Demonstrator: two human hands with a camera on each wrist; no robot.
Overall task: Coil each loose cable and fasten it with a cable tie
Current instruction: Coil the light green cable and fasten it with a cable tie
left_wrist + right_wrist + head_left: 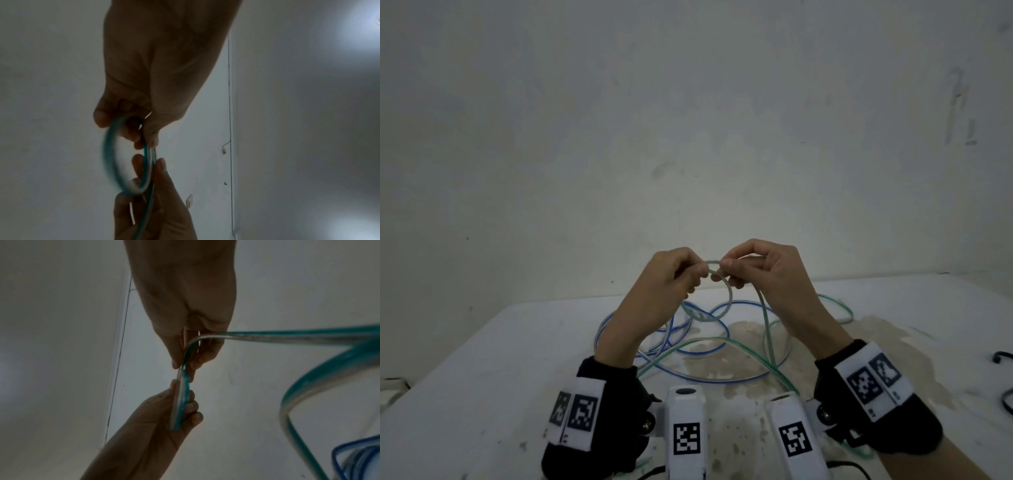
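Note:
A green-striped clear cable [766, 329] rises from the white table [482, 377] to both raised hands. My left hand [702, 271] pinches a small loop of the green cable [726, 298] at its top. My right hand [725, 265] pinches the same cable right beside it, fingertips almost touching. In the left wrist view the left hand [131, 129] holds the blurred loop [127, 155] and the right hand [156, 203] feeds cable from below. In the right wrist view the right hand [184, 365] pinches the cable [287, 335]. A blue-striped cable [722, 305] lies tangled under the green one.
Black cable ties [1001, 359] lie at the table's right edge. A bare wall stands close behind the table. A brownish stain [739, 342] marks the tabletop under the cables. More blue cable [359, 456] shows low right in the right wrist view.

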